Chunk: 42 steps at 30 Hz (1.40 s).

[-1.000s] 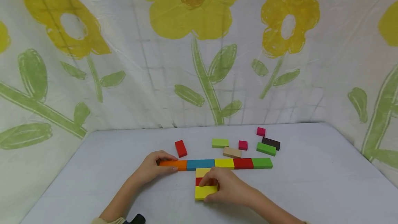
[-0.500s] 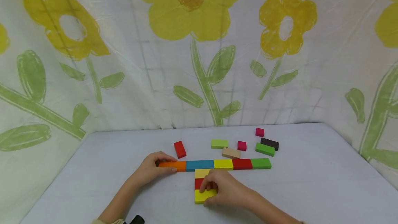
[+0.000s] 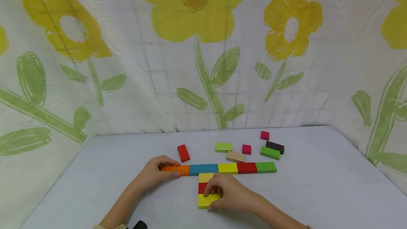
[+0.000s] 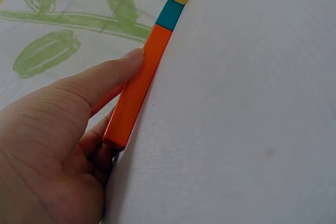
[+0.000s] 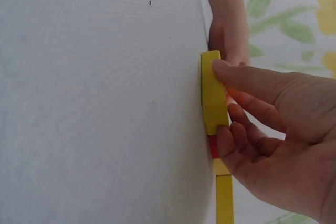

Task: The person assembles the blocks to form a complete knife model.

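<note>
My left hand (image 3: pixel 156 173) grips the orange block (image 3: pixel 178 170) at the left end of a straight row, thumb on its near side. To the right in that row lie a blue block (image 3: pixel 204 169), a yellow one, a dark red one (image 3: pixel 247 167) and a green one (image 3: pixel 266 167). A short column runs toward me from the row: a pale yellow block (image 3: pixel 206 177), a red block (image 3: pixel 202 188) and a bright yellow block (image 3: pixel 206 201). My right hand (image 3: pixel 233 194) pinches that bright yellow block (image 5: pixel 212 80) between thumb and fingers, and partly covers the red one.
Behind the row lie loose blocks: a red one (image 3: pixel 183 153), a lime one (image 3: pixel 224 147), a tan one (image 3: pixel 235 156), two pink cubes, a green one (image 3: pixel 270 153) and a black one (image 3: pixel 275 147). A flower-printed curtain (image 3: pixel 143 116) hangs behind the white table (image 3: pixel 105 165).
My right hand and the bright yellow block have shifted slightly toward me, and more of the red block shows. My left hand stays on the orange block.
</note>
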Motion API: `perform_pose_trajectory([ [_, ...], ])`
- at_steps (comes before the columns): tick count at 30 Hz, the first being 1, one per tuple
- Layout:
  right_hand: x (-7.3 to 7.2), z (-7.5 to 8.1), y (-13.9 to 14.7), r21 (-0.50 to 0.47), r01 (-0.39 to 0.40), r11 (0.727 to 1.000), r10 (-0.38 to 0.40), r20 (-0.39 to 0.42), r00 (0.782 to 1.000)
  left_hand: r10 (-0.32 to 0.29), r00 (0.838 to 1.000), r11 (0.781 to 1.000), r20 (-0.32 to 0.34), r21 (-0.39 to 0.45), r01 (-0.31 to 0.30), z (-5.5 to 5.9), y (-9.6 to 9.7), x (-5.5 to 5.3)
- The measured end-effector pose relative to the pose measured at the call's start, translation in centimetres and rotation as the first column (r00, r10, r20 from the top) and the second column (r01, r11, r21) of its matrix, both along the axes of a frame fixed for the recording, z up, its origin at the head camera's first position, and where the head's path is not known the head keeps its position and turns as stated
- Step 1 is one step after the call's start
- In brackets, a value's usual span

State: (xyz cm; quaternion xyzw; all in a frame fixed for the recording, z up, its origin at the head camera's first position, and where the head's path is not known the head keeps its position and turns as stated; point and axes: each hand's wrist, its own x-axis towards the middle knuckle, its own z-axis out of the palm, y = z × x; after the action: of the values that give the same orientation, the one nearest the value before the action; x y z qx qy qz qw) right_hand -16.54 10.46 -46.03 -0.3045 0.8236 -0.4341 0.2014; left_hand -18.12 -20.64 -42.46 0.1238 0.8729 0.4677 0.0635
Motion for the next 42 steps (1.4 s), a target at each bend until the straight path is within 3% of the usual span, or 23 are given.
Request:
perform_pose_trajectory([
  [18, -0.8, -0.7, 0.8, -0.050, -0.054, 0.997, 0.053, -0.008, 0.999, 0.001, 1.000, 1.000, -0.001, -0.005, -0.001, -0.3, -0.1, -0.1],
  [26, -1.7, -0.7, 1.0, -0.041, -0.035, 0.999, 0.035, -0.016, 0.999, -0.001, 1.000, 1.000, -0.002, 0.003, 0.001, -0.4, -0.1, -0.2],
  [30, -1.4, 1.3, 0.7, -0.052, -0.027, 0.998, 0.024, -0.054, 0.998, -0.002, 1.000, 1.000, -0.005, 0.005, 0.002, -0.4, -0.2, -0.2],
  [37, 0.0, 7.2, -0.8, -0.024, 0.050, 0.998, -0.051, -0.085, 0.995, -0.012, 1.000, 1.000, -0.008, 0.014, 0.012, -0.4, -0.2, -0.2],
  [42, -0.9, 8.2, -1.9, 0.008, 0.089, 0.996, -0.087, -0.129, 0.988, -0.023, 1.000, 1.000, -0.015, 0.021, 0.023, -0.5, -0.3, -0.3],
])
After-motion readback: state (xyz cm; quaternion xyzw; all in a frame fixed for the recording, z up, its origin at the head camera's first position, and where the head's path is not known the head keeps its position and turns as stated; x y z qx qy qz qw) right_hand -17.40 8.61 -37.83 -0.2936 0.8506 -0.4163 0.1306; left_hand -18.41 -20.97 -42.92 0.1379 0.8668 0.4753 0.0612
